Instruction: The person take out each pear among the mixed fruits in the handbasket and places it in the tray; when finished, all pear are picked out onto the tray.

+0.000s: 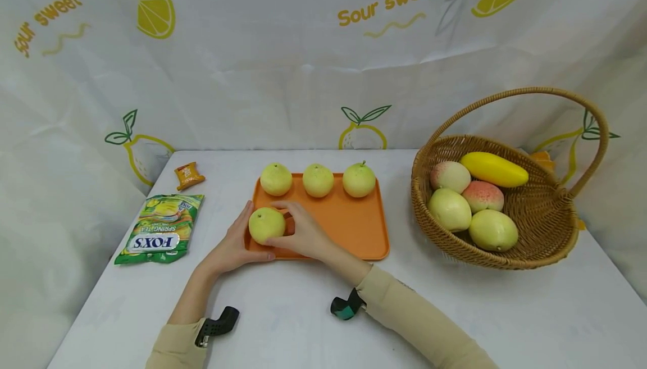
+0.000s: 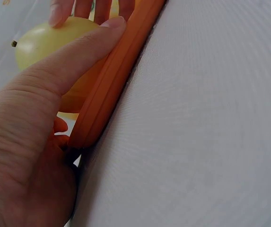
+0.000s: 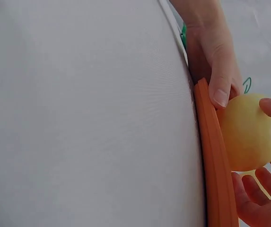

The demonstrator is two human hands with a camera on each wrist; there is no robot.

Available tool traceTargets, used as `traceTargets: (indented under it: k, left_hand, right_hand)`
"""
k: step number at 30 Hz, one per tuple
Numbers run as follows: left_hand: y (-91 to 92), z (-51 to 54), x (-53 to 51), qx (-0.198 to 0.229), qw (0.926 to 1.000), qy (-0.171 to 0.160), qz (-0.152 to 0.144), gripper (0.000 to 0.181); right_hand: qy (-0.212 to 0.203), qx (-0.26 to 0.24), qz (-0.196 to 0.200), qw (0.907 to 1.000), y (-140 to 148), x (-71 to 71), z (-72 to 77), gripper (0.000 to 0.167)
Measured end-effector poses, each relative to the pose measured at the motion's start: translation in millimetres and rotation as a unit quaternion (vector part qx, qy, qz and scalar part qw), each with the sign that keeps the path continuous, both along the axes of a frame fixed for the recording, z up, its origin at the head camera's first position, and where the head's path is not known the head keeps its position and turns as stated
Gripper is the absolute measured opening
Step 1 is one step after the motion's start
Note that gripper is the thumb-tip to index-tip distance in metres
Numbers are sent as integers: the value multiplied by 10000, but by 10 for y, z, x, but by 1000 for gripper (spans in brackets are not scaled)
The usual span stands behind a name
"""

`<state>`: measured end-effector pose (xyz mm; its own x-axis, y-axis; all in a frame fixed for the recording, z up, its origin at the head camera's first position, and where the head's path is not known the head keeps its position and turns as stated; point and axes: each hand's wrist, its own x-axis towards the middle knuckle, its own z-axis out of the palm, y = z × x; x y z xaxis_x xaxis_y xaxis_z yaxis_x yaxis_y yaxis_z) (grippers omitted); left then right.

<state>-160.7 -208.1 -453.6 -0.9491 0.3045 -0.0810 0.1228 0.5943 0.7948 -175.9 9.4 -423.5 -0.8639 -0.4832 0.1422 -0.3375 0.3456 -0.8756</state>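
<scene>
My right hand [image 1: 308,237] holds a round yellow-green fruit [image 1: 266,226] between thumb and fingers at the front left of the orange tray [image 1: 349,228]. Around the tray's front left corner lies my left hand [image 1: 235,248], its thumb along the front rim and its fingers by the left side. The left wrist view shows that thumb and hand [image 2: 26,118] against the tray's edge [image 2: 121,66], beside the fruit [image 2: 45,40]. In the right wrist view, right-hand fingers [image 3: 267,187] surround the fruit [image 3: 249,135]. Three similar fruits [image 1: 276,179] [image 1: 318,180] [image 1: 359,179] line the tray's back.
A wicker basket [image 1: 434,234] on the right, with a tall handle, holds a yellow fruit [image 1: 492,169], two pinkish fruits and two green ones. On the left lie a green candy bag [image 1: 162,228] and a small orange packet [image 1: 189,176]. A printed curtain [image 1: 283,88] hangs behind.
</scene>
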Motion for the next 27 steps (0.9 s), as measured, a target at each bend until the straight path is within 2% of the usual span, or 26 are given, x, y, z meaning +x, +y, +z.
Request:
traceTargets:
  k: [5, 18, 27]
  left_hand:
    - [12, 6, -6, -75, 10000, -29, 10, 128]
    - [10, 19, -9, -214, 9998, -7, -15, 125]
    - [11, 1, -5, -130, 9999, 15, -66, 125]
  right_hand:
    - [-407, -234, -48, 9989, 161, 23, -7, 58]
    - [-576, -681, 147, 9959, 482, 156, -34, 34]
    - [-823, -758, 208, 9935, 711, 250, 43, 23]
